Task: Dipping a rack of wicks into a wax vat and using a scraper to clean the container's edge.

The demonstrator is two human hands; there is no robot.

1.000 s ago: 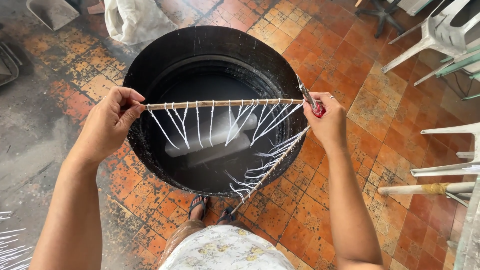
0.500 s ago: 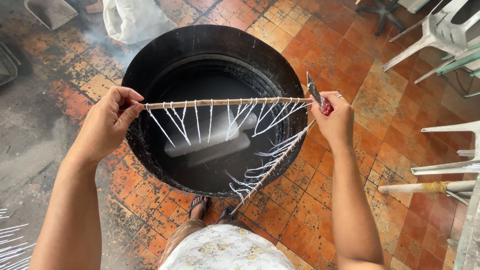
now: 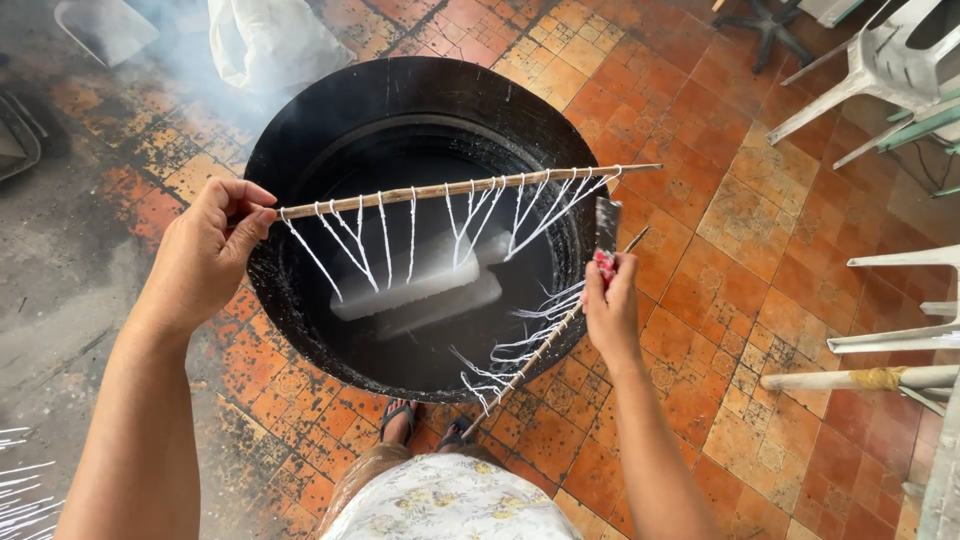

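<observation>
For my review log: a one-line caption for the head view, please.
Left hand holds a stick strung with white wicks over a black vat; right hand grips a red-handled knife.

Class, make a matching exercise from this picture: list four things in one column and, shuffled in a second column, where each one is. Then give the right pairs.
Things
1. thin wooden stick strung with white wicks
2. second wick-strung stick
3. red-handled knife
4. large round black vat

Places
A. on the orange tiled floor
B. in the right hand
C. held at one end by the left hand
D. leaning on the vat's near rim

Pairs: 1-C, 2-D, 3-B, 4-A
</observation>
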